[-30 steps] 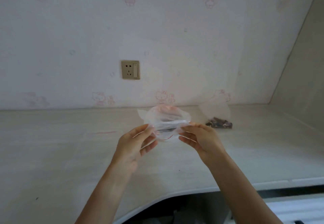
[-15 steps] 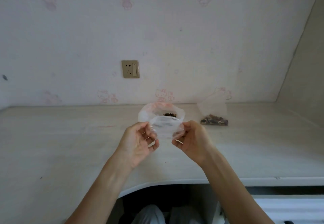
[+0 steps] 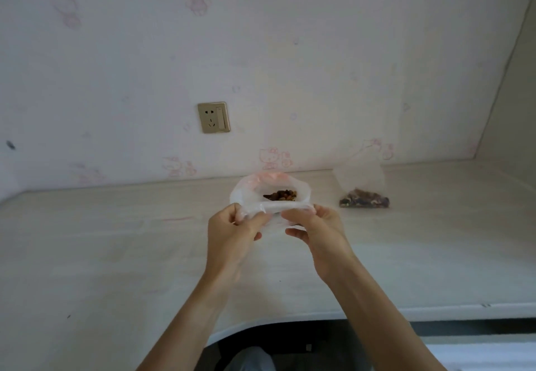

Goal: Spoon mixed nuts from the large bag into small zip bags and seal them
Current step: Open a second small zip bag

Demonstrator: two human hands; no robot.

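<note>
Both hands pinched a clear small bag above the desk (image 3: pixel 116 240): left hand (image 3: pixel 232 232), right hand (image 3: pixel 317 232). The small bag (image 3: pixel 274 211) was hard to outline. The open large bag (image 3: pixel 246 189) behind held nuts (image 3: pixel 281 195), partly hidden.

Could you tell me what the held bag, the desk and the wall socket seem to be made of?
Held bag: thin clear plastic film, glossy; nuts show through it. Desk: pale wood-grain surface, matte, probably laminate. Wall socket: gold-toned plate with a slight sheen; plastic or metal, cannot tell.
</note>
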